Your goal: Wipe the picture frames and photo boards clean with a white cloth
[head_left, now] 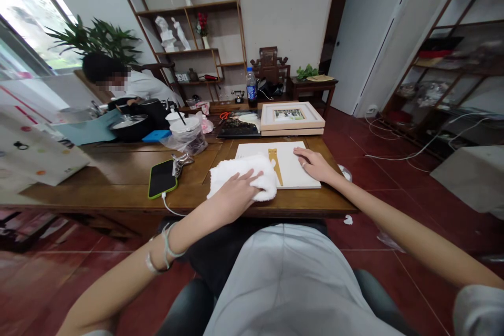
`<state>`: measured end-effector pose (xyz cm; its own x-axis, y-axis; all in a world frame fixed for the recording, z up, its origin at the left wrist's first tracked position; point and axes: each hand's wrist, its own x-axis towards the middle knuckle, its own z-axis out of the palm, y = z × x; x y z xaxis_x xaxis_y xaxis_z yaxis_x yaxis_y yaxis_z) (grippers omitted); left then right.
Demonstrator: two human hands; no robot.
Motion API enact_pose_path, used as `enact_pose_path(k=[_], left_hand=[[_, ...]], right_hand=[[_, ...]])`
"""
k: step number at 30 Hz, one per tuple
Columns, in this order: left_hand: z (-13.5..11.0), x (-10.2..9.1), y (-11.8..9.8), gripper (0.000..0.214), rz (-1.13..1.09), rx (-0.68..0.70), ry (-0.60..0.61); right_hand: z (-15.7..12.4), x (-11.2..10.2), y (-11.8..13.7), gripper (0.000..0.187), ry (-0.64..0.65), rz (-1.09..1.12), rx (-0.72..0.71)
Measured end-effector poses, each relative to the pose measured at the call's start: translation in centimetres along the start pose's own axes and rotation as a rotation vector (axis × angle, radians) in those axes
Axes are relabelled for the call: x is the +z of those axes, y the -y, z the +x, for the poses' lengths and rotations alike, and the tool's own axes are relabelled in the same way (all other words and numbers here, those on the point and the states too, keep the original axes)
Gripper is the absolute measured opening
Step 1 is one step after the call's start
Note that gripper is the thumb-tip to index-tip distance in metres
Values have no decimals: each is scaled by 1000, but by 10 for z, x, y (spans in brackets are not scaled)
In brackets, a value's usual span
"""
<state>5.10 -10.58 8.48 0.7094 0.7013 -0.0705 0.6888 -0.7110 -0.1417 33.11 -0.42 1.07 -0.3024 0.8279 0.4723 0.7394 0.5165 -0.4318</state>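
Observation:
A folded white towel (220, 170) lies over the left part of a white board (303, 176) at the table's front edge. My left hand (240, 189) presses down on the towel from above, its fingers bent into the cloth. On the board's right part rests my right hand (313, 164), palm down with the fingers stretched out and a ring on one of them. Between the hands is a long golden-yellow shape (275, 167); I cannot tell whether it is painted on or a separate piece. The towel hides the board's left front corner.
To the left lies a green-cased phone (163, 177) on a cable. Behind are a bagged cup (187, 134), stacked picture frames (292, 118), a dark tray (238, 125) and a bottle (251, 86). A person (149, 84) sits beyond the black pots (132, 127).

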Motion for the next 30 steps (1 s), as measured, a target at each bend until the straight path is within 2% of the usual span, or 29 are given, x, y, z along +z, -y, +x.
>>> enact_pose_path(k=[3,10,15,20,27,30], left_hand=[[21,8,16,27,-5,-18,-26],[87,30,64,34,-29,-79,-134],[110,37,81,34,-18,-68,-190],[94,32,69,30,-30,-52,-179],[21,4,11,25,-121,107,-108],[4,1,-3,25,-173,166,-117]], right_hand=[[0,0,0,38,1,-5,4],[0,0,0,38,-3,33,8],[0,-1,1,39,8,29,20],[0,-2,2,38,13,30,21],[0,0,-1,38,9,3,6],[0,1,-2,37,-2,12,2]])
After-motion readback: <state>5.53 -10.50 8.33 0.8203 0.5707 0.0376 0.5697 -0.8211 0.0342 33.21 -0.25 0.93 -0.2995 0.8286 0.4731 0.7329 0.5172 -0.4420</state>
